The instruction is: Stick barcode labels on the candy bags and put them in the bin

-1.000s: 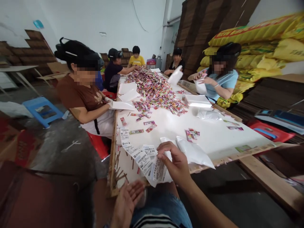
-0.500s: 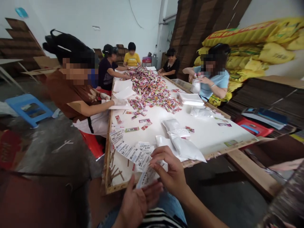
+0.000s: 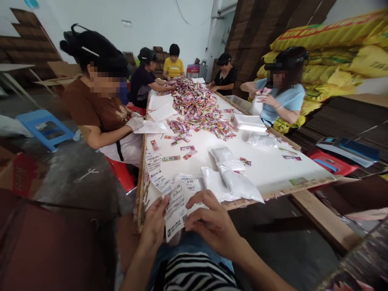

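A strip of printed shipping labels (image 3: 176,210) is held up over the near edge of the table, its far part curving back onto the tabletop. My left hand (image 3: 156,220) is closed on the strip's left edge, thumb on the printed face. At the right edge, my right hand (image 3: 212,222) has its fingers curled, with the fingertips against the paper. Just beyond my hands lie several filled white bags (image 3: 239,184). Loose small colourful sachets (image 3: 171,158) are scattered past the labels.
A large heap of sachets (image 3: 197,101) covers the far middle of the white table (image 3: 197,161). Several co-workers sit around it; the nearest, in a brown shirt (image 3: 87,105), handles a white bag (image 3: 151,127). White packets (image 3: 250,122) are stacked at right. A blue stool (image 3: 45,125) stands left.
My left hand has gone from open, palm up, to gripping the strip's left edge. The labels now face me more squarely. The brown-shirted co-worker's hands have drawn back with the white bag.
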Demonstrator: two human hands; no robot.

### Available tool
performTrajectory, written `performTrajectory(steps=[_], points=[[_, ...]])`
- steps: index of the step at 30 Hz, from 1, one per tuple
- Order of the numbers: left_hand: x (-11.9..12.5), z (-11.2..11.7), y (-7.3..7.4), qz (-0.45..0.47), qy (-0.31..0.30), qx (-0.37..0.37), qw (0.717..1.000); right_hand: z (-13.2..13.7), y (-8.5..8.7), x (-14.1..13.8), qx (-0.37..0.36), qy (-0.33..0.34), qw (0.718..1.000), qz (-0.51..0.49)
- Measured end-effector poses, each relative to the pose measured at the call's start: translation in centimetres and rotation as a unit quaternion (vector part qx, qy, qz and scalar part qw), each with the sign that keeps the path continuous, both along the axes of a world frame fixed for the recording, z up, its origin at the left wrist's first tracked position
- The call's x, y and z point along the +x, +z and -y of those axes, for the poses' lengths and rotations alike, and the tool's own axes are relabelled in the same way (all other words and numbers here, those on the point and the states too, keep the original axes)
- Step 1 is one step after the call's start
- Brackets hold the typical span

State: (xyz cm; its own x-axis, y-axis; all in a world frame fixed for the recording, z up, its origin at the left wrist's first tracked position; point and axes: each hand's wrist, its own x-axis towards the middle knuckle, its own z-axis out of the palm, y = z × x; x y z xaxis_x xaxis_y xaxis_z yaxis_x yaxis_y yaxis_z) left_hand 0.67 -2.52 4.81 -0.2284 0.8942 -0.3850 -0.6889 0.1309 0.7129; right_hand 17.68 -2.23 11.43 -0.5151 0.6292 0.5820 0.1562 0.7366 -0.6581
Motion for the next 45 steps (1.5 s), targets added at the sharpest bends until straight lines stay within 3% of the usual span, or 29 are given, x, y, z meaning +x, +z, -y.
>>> performTrajectory(steps=[3, 6, 8, 10, 12, 15, 18, 21, 25, 30, 34, 37, 39, 41, 43, 45], points=[[-1.8, -1.7, 0.1, -0.040, 0.105, -0.001, 0.994, 0.0, 0.5, 1.5, -0.033, -0.012, 0.999, -0.022], [-4.0, -3.3, 0.6, -0.050, 0.220, 0.029, 0.974, -0.6, 1.8, 4.0, -0.063, -0.052, 0.986, -0.142], [-5.3, -4.0, 0.9, -0.052, 0.286, 0.044, 0.956, -2.0, 2.8, 6.1, -0.057, -0.097, 0.953, -0.281], [-6.4, -4.2, 1.1, -0.054, 0.339, 0.046, 0.938, -4.4, 3.0, 8.1, -0.055, -0.146, 0.900, -0.406], [-7.2, -4.1, 1.1, -0.052, 0.364, 0.045, 0.929, -7.8, 2.0, 9.8, -0.085, -0.202, 0.877, -0.428], [-7.3, -3.4, 0.7, -0.042, 0.321, 0.032, 0.946, -12.9, -1.7, 11.0, -0.154, -0.284, 0.911, -0.258], [-6.7, -2.7, 0.3, -0.039, 0.267, 0.004, 0.963, -15.7, -6.6, 10.2, -0.168, -0.326, 0.924, -0.111], [-6.1, -2.2, 0.1, -0.039, 0.217, 0.003, 0.975, -15.7, -10.7, 8.2, -0.145, -0.369, 0.918, -0.034], [-6.0, -1.6, -0.1, -0.043, 0.193, 0.004, 0.980, -14.3, -13.8, 6.5, -0.073, -0.425, 0.900, 0.059], [-5.6, -1.3, -0.3, -0.044, 0.156, -0.030, 0.986, -13.3, -16.6, 5.9, 0.001, -0.368, 0.904, 0.218], [-4.5, -1.4, 0.1, -0.034, 0.115, -0.038, 0.992, -12.8, -17.8, 5.2, 0.018, -0.392, 0.878, 0.273], [-3.7, -1.6, 0.5, -0.035, 0.105, -0.021, 0.994, -12.6, -17.6, 4.6, 0.017, -0.397, 0.871, 0.289], [-3.4, -1.5, 0.7, -0.036, 0.106, -0.018, 0.994, -12.3, -16.7, 4.4, 0.013, -0.390, 0.879, 0.274], [-3.6, -1.3, 0.8, -0.037, 0.109, -0.019, 0.993, -11.5, -15.2, 4.8, 0.015, -0.355, 0.905, 0.235], [-4.0, -0.9, 0.9, -0.039, 0.113, -0.026, 0.992, -10.5, -13.6, 6.2, 0.035, -0.316, 0.930, 0.184], [-4.6, -0.4, 0.9, -0.041, 0.118, -0.031, 0.992, -9.7, -12.6, 8.9, 0.061, -0.328, 0.932, 0.145]])
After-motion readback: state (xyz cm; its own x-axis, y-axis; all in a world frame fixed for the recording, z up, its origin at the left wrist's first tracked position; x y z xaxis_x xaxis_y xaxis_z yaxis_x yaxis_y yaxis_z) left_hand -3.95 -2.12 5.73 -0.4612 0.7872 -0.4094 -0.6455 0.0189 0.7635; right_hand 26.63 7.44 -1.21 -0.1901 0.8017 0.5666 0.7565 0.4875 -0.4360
